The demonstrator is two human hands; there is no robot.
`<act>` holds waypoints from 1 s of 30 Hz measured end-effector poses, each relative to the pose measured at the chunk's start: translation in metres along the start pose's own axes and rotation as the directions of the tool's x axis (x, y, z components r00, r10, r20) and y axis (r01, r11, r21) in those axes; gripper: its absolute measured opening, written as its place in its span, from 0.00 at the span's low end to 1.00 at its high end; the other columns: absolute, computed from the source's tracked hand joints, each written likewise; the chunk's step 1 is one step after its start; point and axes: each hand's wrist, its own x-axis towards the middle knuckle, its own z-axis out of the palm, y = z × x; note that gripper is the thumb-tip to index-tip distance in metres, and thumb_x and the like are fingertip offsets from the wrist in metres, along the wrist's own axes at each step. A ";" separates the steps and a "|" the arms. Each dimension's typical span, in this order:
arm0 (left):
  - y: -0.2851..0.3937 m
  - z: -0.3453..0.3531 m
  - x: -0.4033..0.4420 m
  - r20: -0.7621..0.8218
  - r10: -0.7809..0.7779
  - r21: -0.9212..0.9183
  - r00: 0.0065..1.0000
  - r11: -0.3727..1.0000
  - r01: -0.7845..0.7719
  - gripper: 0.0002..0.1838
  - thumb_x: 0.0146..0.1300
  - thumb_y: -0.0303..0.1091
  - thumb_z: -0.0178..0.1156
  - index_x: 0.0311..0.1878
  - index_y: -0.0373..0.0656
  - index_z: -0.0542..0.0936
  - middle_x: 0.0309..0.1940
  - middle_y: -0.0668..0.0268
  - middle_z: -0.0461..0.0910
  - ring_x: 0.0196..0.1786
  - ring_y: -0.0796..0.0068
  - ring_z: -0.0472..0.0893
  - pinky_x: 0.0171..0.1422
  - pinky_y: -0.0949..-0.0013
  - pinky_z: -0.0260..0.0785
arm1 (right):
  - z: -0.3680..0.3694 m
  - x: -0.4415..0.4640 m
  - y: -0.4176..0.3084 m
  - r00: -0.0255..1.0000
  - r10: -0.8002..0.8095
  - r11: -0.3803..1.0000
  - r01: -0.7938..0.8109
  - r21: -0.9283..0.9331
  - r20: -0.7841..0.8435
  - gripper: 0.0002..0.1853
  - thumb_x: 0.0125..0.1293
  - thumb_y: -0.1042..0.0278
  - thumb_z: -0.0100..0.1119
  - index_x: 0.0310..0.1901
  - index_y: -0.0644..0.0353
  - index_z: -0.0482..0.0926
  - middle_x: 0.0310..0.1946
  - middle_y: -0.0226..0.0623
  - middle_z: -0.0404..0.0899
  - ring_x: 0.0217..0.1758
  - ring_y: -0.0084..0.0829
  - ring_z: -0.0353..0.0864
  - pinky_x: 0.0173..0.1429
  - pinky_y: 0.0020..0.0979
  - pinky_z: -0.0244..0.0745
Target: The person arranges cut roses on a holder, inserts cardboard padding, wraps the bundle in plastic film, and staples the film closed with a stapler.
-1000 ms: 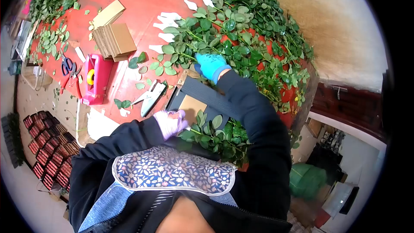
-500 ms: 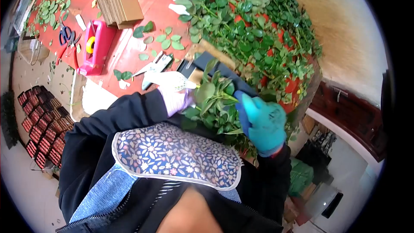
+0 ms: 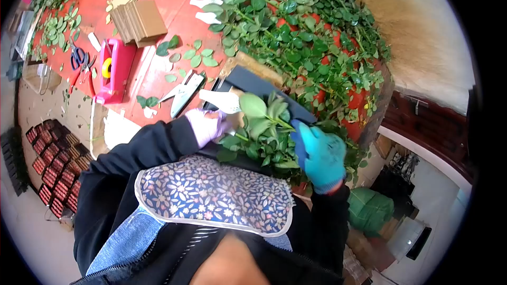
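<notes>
Since a second ago, my right hand (image 3: 322,155) has left the stem pile (image 3: 303,42). Leftward, a pink dispenser (image 3: 122,66) holds yellow tape (image 3: 107,67); red table (image 3: 177,10) lies bare beyond. My left hand (image 3: 208,126) curls beside leafy stems (image 3: 256,150) in the dark tray (image 3: 259,84), grip unclear; apart, my right clamps a white-capped flower (image 3: 221,101) above. Pile foliage nears the table's right edge.

At four o'clock in the head view, the teal-gloved right hand (image 3: 323,154) grips a leafy rose stem (image 3: 283,123) whose white bud sleeve (image 3: 219,101) points to ten o'clock; at nine, just beside that sleeve, the lilac-gloved left hand (image 3: 205,127) curls, its hold unclear. Toward ten sit a pink tape dispenser (image 3: 119,66) and cardboard rectangles (image 3: 150,20)
</notes>
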 end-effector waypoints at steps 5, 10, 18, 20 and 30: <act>0.014 -0.027 0.005 0.035 0.038 0.012 0.999 0.999 -0.038 0.04 0.65 0.33 0.56 0.42 0.50 0.78 0.32 0.64 0.76 0.31 0.63 0.83 0.31 0.60 0.76 | -0.018 0.062 0.020 0.929 -0.129 0.985 0.080 -0.153 -0.346 0.15 0.65 0.64 0.60 0.53 0.54 0.80 0.25 0.35 0.76 0.25 0.41 0.78 0.29 0.41 0.70; 0.019 -0.030 0.006 0.091 -0.051 -0.013 0.995 0.999 0.052 0.12 0.62 0.35 0.59 0.49 0.51 0.81 0.36 0.61 0.74 0.29 0.62 0.82 0.31 0.60 0.77 | 0.012 0.152 0.051 0.982 -0.144 0.976 0.161 0.149 -0.119 0.12 0.64 0.63 0.58 0.48 0.55 0.80 0.31 0.43 0.83 0.37 0.47 0.83 0.39 0.45 0.76; 0.020 -0.033 0.005 0.132 -0.138 -0.220 0.982 0.962 0.165 0.07 0.68 0.35 0.54 0.47 0.47 0.76 0.28 0.61 0.76 0.28 0.61 0.82 0.28 0.60 0.73 | 0.113 0.269 0.086 0.964 0.061 0.986 -0.018 -0.164 0.260 0.18 0.62 0.49 0.59 0.40 0.56 0.85 0.41 0.45 0.86 0.46 0.47 0.85 0.54 0.46 0.78; 0.022 -0.038 0.007 0.164 -0.238 -0.322 0.957 0.904 0.280 0.09 0.74 0.38 0.51 0.42 0.42 0.73 0.19 0.63 0.78 0.27 0.61 0.82 0.29 0.62 0.72 | 0.146 0.268 0.096 0.985 0.048 0.987 -0.021 -0.160 0.168 0.16 0.63 0.50 0.60 0.42 0.54 0.83 0.41 0.45 0.85 0.46 0.46 0.85 0.51 0.48 0.78; 0.022 -0.031 0.005 0.071 -0.142 -0.335 0.987 0.929 0.158 0.07 0.71 0.34 0.48 0.37 0.43 0.68 0.20 0.63 0.70 0.24 0.63 0.76 0.29 0.64 0.67 | 0.020 0.194 0.080 0.928 0.011 0.928 0.130 0.349 -0.374 0.14 0.68 0.58 0.59 0.47 0.59 0.82 0.41 0.44 0.84 0.43 0.42 0.84 0.47 0.42 0.78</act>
